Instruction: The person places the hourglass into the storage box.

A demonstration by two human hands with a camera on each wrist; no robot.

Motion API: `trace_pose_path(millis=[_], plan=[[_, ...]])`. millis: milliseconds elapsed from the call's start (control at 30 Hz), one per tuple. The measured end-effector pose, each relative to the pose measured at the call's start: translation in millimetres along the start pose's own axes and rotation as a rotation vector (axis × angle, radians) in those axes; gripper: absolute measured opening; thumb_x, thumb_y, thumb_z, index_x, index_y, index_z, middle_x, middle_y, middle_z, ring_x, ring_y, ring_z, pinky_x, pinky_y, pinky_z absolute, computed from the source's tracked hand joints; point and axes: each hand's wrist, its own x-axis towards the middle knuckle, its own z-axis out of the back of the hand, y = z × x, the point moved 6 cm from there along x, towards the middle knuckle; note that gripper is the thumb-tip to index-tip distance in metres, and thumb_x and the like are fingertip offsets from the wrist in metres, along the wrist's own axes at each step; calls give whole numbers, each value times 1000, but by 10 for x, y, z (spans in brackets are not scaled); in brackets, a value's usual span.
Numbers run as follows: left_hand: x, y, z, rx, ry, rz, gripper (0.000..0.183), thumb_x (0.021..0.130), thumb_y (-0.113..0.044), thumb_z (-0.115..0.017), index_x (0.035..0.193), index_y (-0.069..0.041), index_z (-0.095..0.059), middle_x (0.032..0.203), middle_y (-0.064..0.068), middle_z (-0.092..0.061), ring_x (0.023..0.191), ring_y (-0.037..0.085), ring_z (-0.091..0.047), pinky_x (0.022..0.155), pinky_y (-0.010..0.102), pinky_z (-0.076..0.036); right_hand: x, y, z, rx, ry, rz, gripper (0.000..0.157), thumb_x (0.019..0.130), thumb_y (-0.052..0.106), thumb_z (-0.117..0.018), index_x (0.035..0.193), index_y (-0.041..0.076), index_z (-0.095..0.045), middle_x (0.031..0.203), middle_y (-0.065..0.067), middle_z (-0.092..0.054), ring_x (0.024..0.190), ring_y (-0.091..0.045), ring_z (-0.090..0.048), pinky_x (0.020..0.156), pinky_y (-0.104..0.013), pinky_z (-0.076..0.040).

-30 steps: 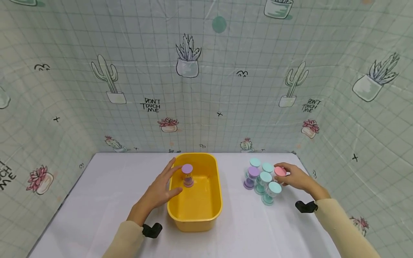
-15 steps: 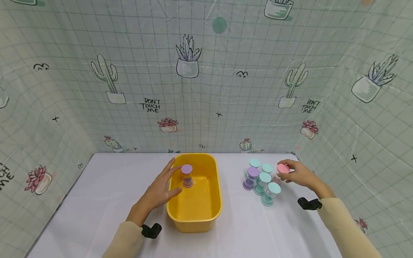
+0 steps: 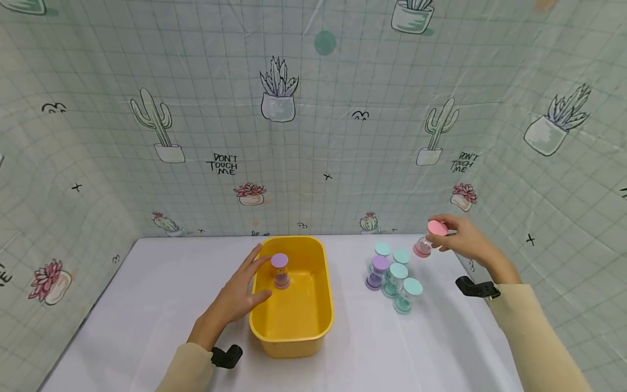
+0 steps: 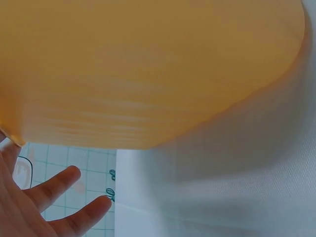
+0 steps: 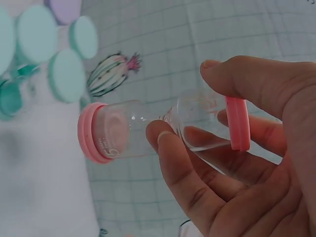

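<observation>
One clear-glass hourglass with pink disc-shaped caps point(image 5: 131, 129) is gripped in the right hand point(image 3: 464, 238). Just to the left of that grip and nearer the person, five hourglasses are bunched upright: four with pale teal caps point(image 3: 411, 287), one with purple caps point(image 3: 380, 264). Farther left, one deep yellow bin with rounded corners point(image 3: 292, 348) is seen, and one purple-topped hourglass point(image 3: 280, 262) is stood upright inside, by the wall next to the left hand point(image 3: 239, 291). Seven hourglasses counted in all.

Right hand: pink hourglass pinched between thumb and curled fingers, fingers bent round the glass waist; it is held tilted, base end pointed left, apparently raised off the table. Left hand: nothing grasped, fingers spread at the bin's left rim, thumb held apart; whether the purple-topped hourglass is touched cannot be told. Both arms are covered by beige sleeves point(image 3: 539, 337); a black device point(image 3: 477, 288) is worn at each wrist.

Under both hands a white table surface point(image 3: 372, 348) is spread. Beyond the grip and along both sides, a pale grey-green grid-patterned cloth point(image 3: 206, 109) is hung, printed with potted cacti, succulents and "DON'T TOUCH ME" lettering.
</observation>
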Motion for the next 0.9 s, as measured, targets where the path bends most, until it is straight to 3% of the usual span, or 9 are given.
trace_pose_path(millis=[167,367,667,900], plan=[[12,6,5,-1,-8,-6,74,90,-28,-73,156,-16,-44,174,8,-12,156,42,-23,115,74,-28,68,258,103,-13,-21,32,60,98,30,-70,145,-2,-50,127,-27,-66,85,-20,-74,79,-34,-63],[29,27,-19,-4,7,6,74,89,-27,-73,157,-17,-43,175,7,-11,157,42,-22,116,73,-28,121,607,76,-64,-17,35,65,97,37,-71,147,2,-50,127,-23,-67,87,-22,-74,83,-39,-60],[27,11,-28,-12,10,12,75,89,-28,-73,157,-17,-43,175,7,-11,157,42,-23,116,73,-28,303,1134,-154,0,37,131,54,95,31,-74,141,6,-58,117,-15,-68,82,-21,-73,76,-33,-60],[13,-14,-8,-22,1,5,75,89,-25,-73,157,-16,-43,174,8,-12,156,43,-24,115,73,-28,460,1460,-423,57,115,205,53,94,25,-76,139,4,-59,114,-16,-67,80,-22,-72,71,-31,-61]])
